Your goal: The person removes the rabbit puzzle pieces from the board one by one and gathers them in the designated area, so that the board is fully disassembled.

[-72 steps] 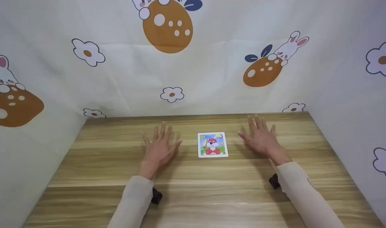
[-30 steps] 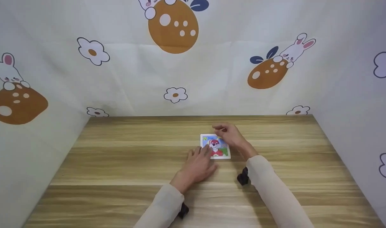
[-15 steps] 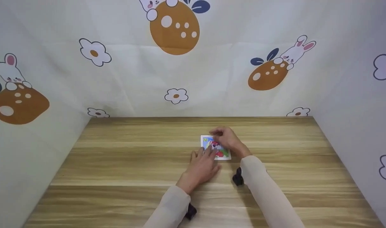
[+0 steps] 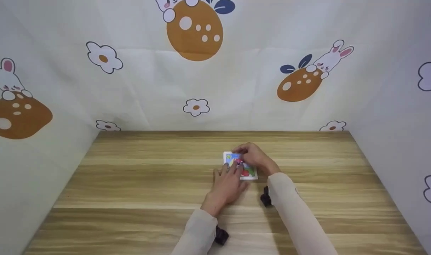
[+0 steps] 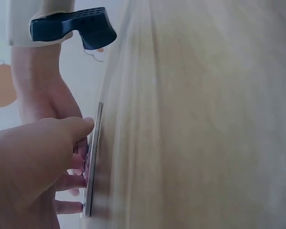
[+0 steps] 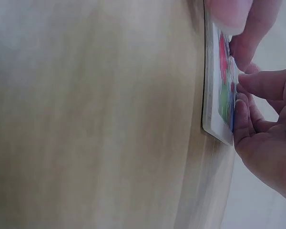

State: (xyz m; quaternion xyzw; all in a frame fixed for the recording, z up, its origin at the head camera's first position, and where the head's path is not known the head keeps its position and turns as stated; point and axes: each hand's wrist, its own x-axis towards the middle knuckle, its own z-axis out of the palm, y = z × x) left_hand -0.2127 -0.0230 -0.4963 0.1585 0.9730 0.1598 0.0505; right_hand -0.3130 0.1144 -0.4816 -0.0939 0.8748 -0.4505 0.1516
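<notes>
On the wooden table (image 4: 137, 170) lies a thin square board (image 4: 231, 156) with a white border and a cartoon rabbit picture. My left hand (image 4: 227, 185) comes over its lower left part, fingers reaching onto the rabbit. In the left wrist view, the left thumb (image 5: 78, 127) meets the board (image 5: 92, 167) near its edge. My right hand (image 4: 254, 157) is bent over the upper right part. Its thumb (image 6: 260, 84) and curled fingers touch the picture surface in the right wrist view; whether they pinch a piece of it, I cannot tell. Both hands hide much of the rabbit.
A pale cloth (image 4: 141, 81) printed with rabbits, orange fruits and flowers stands behind the table and at both sides. Black wrist cameras (image 4: 221, 235) sit under both cuffs.
From wide apart on either side, both hands have come in to the board. Over the last second the right hand has shifted slightly left; the left hand has crept right over the picture.
</notes>
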